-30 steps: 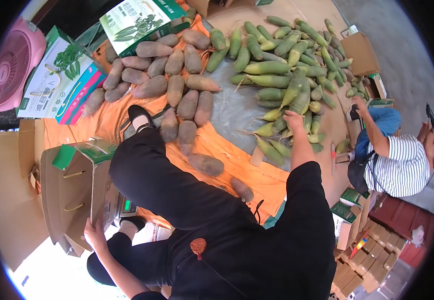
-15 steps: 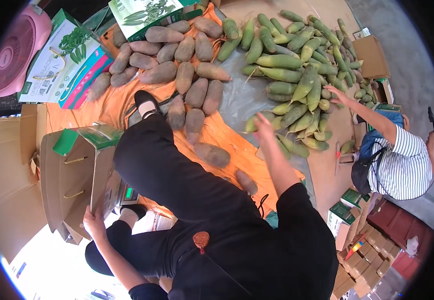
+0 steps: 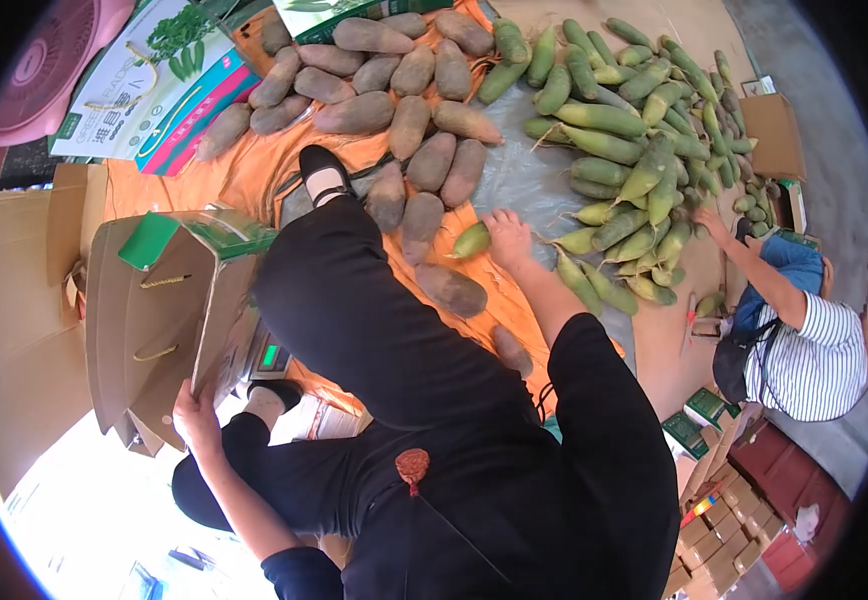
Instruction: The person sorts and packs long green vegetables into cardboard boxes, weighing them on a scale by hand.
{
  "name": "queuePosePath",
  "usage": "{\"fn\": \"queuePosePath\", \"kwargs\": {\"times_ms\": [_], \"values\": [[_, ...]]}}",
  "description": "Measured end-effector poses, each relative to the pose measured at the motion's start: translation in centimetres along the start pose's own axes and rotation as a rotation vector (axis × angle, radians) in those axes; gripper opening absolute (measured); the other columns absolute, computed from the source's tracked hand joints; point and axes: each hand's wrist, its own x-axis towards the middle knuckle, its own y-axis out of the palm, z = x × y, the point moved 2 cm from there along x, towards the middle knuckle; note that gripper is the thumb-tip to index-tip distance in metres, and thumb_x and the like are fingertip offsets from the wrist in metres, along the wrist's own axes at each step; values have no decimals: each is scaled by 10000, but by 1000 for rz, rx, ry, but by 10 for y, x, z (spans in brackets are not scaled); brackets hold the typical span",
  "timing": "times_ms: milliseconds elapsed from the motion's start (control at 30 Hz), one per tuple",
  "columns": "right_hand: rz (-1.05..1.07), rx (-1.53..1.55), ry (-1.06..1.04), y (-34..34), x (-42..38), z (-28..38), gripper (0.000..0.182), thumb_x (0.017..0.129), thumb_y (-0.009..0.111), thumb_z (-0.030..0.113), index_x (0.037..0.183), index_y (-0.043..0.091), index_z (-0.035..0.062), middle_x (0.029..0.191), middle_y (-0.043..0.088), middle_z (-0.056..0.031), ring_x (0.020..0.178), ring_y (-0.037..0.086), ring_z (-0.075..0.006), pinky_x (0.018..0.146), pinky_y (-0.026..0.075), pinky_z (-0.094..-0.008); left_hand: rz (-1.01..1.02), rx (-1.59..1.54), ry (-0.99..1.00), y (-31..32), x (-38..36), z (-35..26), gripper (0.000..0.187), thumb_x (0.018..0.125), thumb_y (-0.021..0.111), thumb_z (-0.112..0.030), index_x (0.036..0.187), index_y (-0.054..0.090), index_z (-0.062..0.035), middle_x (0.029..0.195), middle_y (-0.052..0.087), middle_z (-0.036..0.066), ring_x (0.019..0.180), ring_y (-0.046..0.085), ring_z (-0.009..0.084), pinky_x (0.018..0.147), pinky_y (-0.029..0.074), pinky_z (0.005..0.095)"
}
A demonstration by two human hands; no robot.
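A green radish [image 3: 471, 240] is in my right hand [image 3: 509, 240], its fingers closed around one end, held over the orange sheet beside the pile. The pile of green radishes [image 3: 604, 145] lies just right of that hand. My left hand [image 3: 197, 418] grips the lower edge of an open cardboard gift box [image 3: 209, 310], which has a green printed side and rope handles. Beneath the box, a scale [image 3: 271, 352] shows a lit green display, partly hidden by the box and my leg.
Reddish-brown roots [image 3: 409, 125] lie on the orange sheet [image 3: 224, 185] near my foot. A printed gift box [image 3: 149, 85] and a pink basket [image 3: 49, 70] stand far left. A co-worker in a striped shirt [image 3: 809, 355] reaches to the pile's right side. Cartons [image 3: 729, 520] are stacked lower right.
My right hand has carried the green radish left, away from the pile. My left hand keeps its grip on the box. The view has shifted, and the co-worker's hand has moved lower along the pile.
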Motion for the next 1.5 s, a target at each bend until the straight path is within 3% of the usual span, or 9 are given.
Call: {"fn": "queuePosePath", "kwargs": {"times_ms": [133,367,633,900,1033,1133,1300,1367,1500], "values": [[300,-263,-64,9,17,11,300,789,541,117,1080,578,182,1102,536,-76,1096,483,-256,827,435,-487,-33,35,3,0,-4,-1,151,795,605,-117,929,616,-48,794,621,186,745,611,344,669,466,390],[269,-202,-36,29,-1,15,330,757,629,135,1070,527,124,1071,553,-97,1065,514,-281,831,449,-466,-8,111,-10,-11,-7,-20,123,801,601,-154,894,633,-81,828,634,133,788,608,335,687,475,403],[207,472,182,-47,23,21,594,591,754,86,1122,493,41,1053,584,-171,1010,550,-364,856,449,-387,-15,56,58,-11,-9,-16,110,807,580,-124,901,630,-102,834,637,121,788,614,328,698,488,410],[-120,636,-443,-286,66,199,655,604,735,80,1207,482,52,1154,560,-120,1074,544,-218,916,424,-324,23,108,67,-14,-8,-13,157,779,595,-91,933,624,-97,849,637,145,824,618,332,707,488,418],[-151,553,-972,-347,42,323,608,588,756,110,1154,537,69,1062,600,-126,1012,566,-287,864,454,-384,28,132,93,-17,-8,-15,161,748,607,-66,906,623,-87,821,632,161,808,611,350,687,484,428],[-21,487,-1175,-329,18,405,444,608,674,53,1037,561,55,1002,601,-138,1002,555,-320,862,453,-409,-2,99,115,-16,-8,-15,146,739,626,-84,882,613,-58,767,618,191,767,604,376,662,476,448],[160,59,-1083,-208,17,485,358,706,670,145,1051,587,93,1098,577,-120,1032,536,-320,744,523,-461,31,55,134,-21,-10,-19,111,771,604,-130,820,599,-30,741,589,227,753,578,412,641,444,471],[128,-65,-969,-169,21,492,277,765,633,180,1030,656,104,1066,629,-123,1026,542,-344,653,520,-598,28,56,120,-20,-10,-18,110,775,599,-123,836,604,-32,742,588,226,753,576,412,638,443,466],[195,-452,-854,-138,35,491,364,758,649,229,1103,649,112,1116,611,-118,1023,523,-349,634,508,-598,30,21,126,-19,-10,-22,125,780,605,-126,865,613,-35,743,589,224,750,574,411,635,445,455]]}}
